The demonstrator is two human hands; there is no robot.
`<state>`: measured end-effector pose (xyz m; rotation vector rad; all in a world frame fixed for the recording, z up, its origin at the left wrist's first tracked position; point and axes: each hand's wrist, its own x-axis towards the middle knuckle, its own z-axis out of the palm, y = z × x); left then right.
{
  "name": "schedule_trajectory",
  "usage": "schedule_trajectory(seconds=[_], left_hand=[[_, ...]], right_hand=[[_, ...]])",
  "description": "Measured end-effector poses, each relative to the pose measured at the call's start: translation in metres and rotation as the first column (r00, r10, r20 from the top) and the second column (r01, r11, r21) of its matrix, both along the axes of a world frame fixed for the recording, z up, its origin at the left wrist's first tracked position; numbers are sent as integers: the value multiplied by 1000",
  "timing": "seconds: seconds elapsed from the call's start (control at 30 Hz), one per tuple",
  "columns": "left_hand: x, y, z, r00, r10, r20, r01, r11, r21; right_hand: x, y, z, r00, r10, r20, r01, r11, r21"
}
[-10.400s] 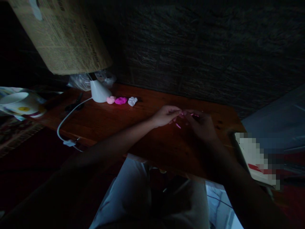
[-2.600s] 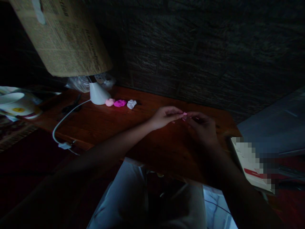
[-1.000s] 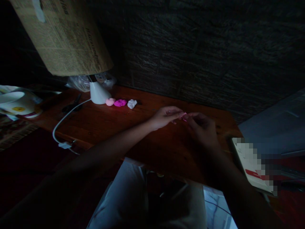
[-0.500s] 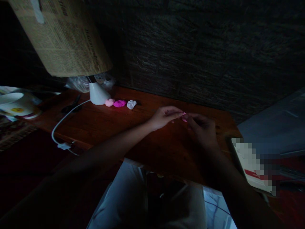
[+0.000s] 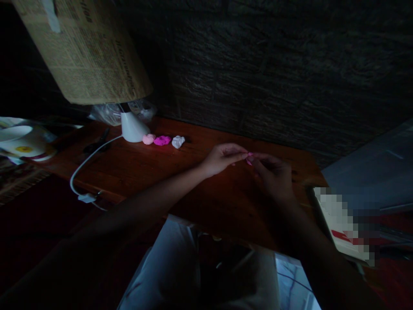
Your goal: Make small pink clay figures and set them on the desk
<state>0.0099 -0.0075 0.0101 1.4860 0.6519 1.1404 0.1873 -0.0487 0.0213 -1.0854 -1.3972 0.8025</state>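
Between my fingertips, above the wooden table, is a small piece of pink modelling clay (image 5: 249,159). My left hand (image 5: 222,159) pinches its left side with thumb and forefinger. From the right, my right hand (image 5: 274,174) grips the same piece, its fingers curled and partly in shadow. Three lumps of clay lie in a row beyond my left forearm: a pale pink lump (image 5: 149,138), a bright magenta lump (image 5: 161,140) touching or nearly touching it, and a white lump (image 5: 178,141) a little apart.
A lamp with a newsprint shade (image 5: 97,56) and white base (image 5: 134,127) stands back left, its white cable (image 5: 77,170) hanging over the table edge. Dark scissors (image 5: 100,142) and a white cup (image 5: 17,140) are further left. A book-like item (image 5: 338,224) lies right. A dark brick wall (image 5: 241,64) rises behind.
My hands stay almost in place; only the fingertips shift slightly around the pink clay. The lumps on the table have not moved.
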Motion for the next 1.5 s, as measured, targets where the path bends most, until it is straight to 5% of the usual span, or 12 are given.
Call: schedule_trajectory(seconds=[1.5], left_hand=[[-1, 3, -3, 996, -88, -17, 87, 995, -56]], right_hand=[[0, -3, 2, 997, 53, 61, -56, 997, 51]])
